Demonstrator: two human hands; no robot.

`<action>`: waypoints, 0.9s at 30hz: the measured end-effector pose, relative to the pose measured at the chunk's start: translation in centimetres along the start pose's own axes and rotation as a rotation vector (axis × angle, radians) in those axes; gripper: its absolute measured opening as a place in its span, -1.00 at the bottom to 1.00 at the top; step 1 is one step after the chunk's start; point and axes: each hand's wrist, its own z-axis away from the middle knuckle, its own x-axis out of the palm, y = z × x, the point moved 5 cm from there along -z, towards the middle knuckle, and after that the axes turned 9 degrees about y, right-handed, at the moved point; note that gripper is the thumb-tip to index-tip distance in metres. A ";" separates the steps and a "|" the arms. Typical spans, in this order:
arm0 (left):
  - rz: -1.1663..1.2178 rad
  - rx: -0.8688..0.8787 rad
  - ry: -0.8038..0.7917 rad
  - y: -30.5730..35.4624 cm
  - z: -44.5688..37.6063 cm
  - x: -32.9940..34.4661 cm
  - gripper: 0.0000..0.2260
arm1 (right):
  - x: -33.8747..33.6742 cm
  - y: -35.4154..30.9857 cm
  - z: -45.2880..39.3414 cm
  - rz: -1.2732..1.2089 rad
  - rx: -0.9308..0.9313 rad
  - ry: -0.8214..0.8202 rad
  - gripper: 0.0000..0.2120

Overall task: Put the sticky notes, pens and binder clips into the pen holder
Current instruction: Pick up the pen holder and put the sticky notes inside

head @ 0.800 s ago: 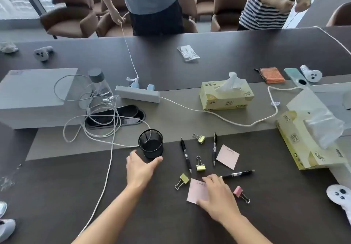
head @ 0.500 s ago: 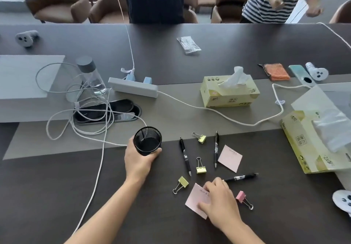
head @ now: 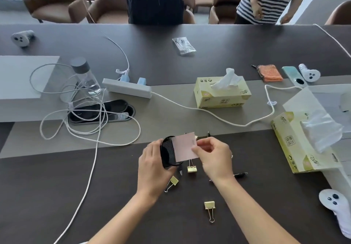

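Note:
My left hand (head: 153, 165) grips the black mesh pen holder (head: 167, 153), lifted and tilted with its mouth toward the right. My right hand (head: 214, 158) pinches a pink sticky note (head: 185, 146) and holds it at the holder's mouth. Three yellow binder clips lie on the dark table: one (head: 191, 168) under the hands, one (head: 173, 182) beside my left wrist, one (head: 209, 206) nearer me. A black pen (head: 240, 175) pokes out from behind my right wrist. Another pen's tip (head: 181, 172) shows below the holder. The other items are hidden behind my hands.
White cables (head: 95, 129) loop at the left around a bottle (head: 85, 79) and power strip (head: 127, 89). Tissue boxes stand behind (head: 222, 95) and at the right (head: 296, 145). A white controller (head: 336, 211) lies at the right near edge. Two people stand across the table.
My left hand closed on the pen holder, lifted it and tilted it to the right. My right hand picked the pink sticky note off the table and brought it up to the holder's mouth.

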 end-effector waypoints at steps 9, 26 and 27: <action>-0.145 0.092 0.003 1.1 0.0 1.9 -0.29 | 2.4 1.0 0.1 0.218 -0.131 -0.175 -0.92; -0.131 -0.003 -0.027 0.1 -0.3 3.5 -0.20 | -3.1 12.1 -7.9 0.808 0.060 -0.223 -0.52; -0.106 -0.015 -0.026 0.1 -0.3 3.5 -0.21 | -3.3 12.1 -8.1 0.737 0.107 -0.195 -0.69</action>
